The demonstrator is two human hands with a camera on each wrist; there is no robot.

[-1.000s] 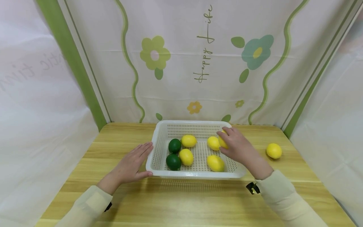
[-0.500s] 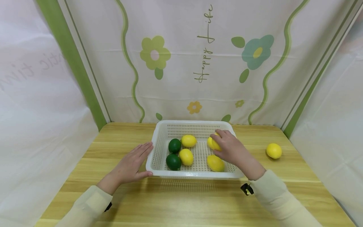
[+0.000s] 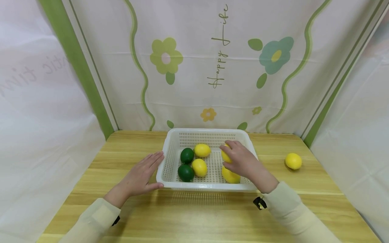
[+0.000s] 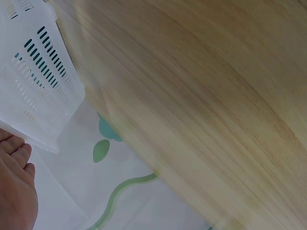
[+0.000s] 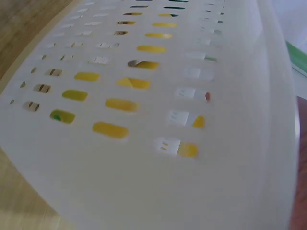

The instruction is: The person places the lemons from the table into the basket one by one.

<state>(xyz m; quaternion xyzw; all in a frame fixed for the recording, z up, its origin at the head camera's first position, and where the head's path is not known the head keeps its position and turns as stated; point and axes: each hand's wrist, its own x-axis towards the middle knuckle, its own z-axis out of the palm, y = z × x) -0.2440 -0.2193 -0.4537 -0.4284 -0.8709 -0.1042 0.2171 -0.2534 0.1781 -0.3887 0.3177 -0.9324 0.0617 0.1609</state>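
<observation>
A white plastic basket [image 3: 209,186] with slotted walls stands on the wooden table. My left hand [image 3: 138,177] rests against its left end, fingers and thumb extended along the rim; the left wrist view shows the same hand [image 4: 17,191] beside the basket wall [image 4: 57,108]. Reaching over the right side, my right hand [image 3: 243,162] grips a lemon [image 3: 225,156] inside the basket, with curled fingers partly covering it. Just in front lies another lemon [image 3: 231,175]. Two more lemons [image 3: 202,150] and two smooth dark green fruits [image 3: 186,172] sit in the left half.
One lemon [image 3: 293,161] lies alone on the table [image 3: 194,219], right of the basket. A flower-printed curtain [image 3: 188,94] hangs behind the table's back edge, with white cloth at both sides. Through the basket's slots [image 5: 110,129] the right wrist view shows yellow.
My right hand has moved left and slightly down into the basket with its lemon, now covering the lemon at the back right. The left hand stays in place.
</observation>
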